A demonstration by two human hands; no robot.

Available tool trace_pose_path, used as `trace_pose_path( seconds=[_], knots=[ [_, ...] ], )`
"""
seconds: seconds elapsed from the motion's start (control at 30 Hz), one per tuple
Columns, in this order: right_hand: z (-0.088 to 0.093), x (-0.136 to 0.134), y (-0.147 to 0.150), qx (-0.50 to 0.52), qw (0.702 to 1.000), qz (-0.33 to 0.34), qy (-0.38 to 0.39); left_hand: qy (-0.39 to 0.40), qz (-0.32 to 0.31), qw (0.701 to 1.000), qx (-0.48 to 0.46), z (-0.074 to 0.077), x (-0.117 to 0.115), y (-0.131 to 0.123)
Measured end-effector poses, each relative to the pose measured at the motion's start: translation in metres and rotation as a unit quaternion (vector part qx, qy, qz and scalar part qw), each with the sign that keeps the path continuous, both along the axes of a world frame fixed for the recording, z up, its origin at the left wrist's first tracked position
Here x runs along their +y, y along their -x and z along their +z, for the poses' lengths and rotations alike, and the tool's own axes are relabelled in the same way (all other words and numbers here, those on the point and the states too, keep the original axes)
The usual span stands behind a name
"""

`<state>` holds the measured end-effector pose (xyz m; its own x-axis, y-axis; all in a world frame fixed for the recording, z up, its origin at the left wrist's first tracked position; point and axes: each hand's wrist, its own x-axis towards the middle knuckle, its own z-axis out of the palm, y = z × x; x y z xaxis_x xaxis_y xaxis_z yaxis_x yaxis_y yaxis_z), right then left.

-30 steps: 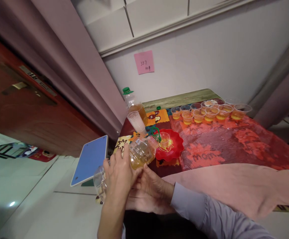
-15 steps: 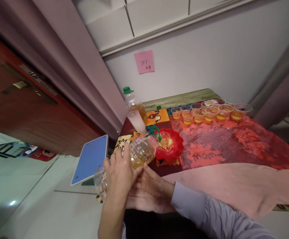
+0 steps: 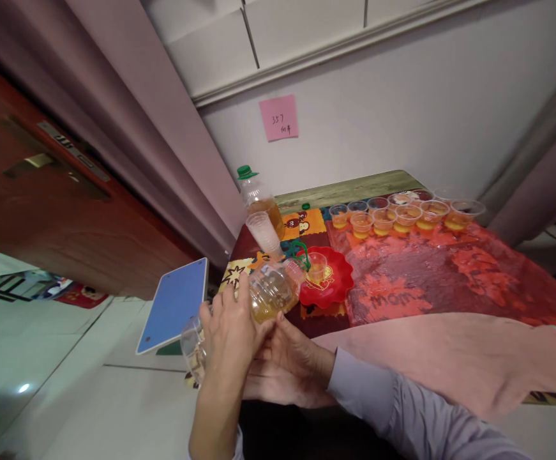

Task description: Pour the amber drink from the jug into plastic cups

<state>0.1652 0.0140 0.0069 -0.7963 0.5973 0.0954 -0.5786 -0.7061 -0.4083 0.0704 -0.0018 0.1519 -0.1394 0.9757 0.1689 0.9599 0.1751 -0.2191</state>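
Note:
A clear plastic bottle (image 3: 274, 292) with yellowish liquid lies tilted nearly sideways in both my hands. My left hand (image 3: 230, 329) wraps over its body from above. From below and the near side, my right hand (image 3: 292, 348) supports it, fingers partly hidden beneath. The bottle's mouth points right, at the rim of a small clear cup (image 3: 316, 267) with some liquid in it. That cup stands on a red scalloped plate (image 3: 339, 291). A green handle loop (image 3: 301, 250) shows by the bottle's neck.
Behind the held bottle are a stack of plastic cups (image 3: 264, 235) and a larger green-capped bottle (image 3: 261, 198). Several filled cups (image 3: 406, 218) stand in rows at the table's back right. A green cap (image 3: 305, 206) lies near the wall; a blue board (image 3: 175, 303) is at left.
Hardly anything differs: both hands keep the bottle tilted toward the cup in the same place. The view has shifted very slightly.

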Motion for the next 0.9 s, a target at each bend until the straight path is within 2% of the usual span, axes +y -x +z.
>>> trace_pose_path(
  seconds=[0.37, 0.47, 0.57, 0.7, 0.77, 0.83, 0.9],
  knots=[
    [0.005, -0.001, -0.003, 0.004, 1.000, 0.010, -0.006, 0.000, 0.002, 1.000, -0.001, 0.001, 0.000, -0.001],
    [0.001, -0.001, -0.002, -0.026, 0.999, -0.019, 0.001, -0.018, -0.015, 1.000, -0.015, -0.005, -0.002, 0.006],
    [-0.004, 0.002, -0.001, -0.085, 0.992, -0.089, -0.020, -0.092, -0.051, 0.992, -0.064, -0.018, -0.002, 0.020],
    [-0.004, 0.011, -0.001, -0.115, 0.970, -0.198, -0.080, -0.218, -0.107, 0.956, -0.163, -0.045, 0.001, 0.040],
    [-0.003, 0.015, -0.002, -0.110, 0.960, -0.229, -0.116, -0.258, -0.110, 0.931, -0.235, -0.060, 0.003, 0.048],
    [-0.003, 0.018, -0.003, -0.122, 0.950, -0.242, -0.153, -0.307, -0.069, 0.894, -0.320, -0.075, 0.002, 0.055],
    [-0.007, 0.019, -0.005, -0.153, 0.936, -0.245, -0.200, -0.364, -0.007, 0.843, -0.397, -0.091, -0.002, 0.064]
  ],
)
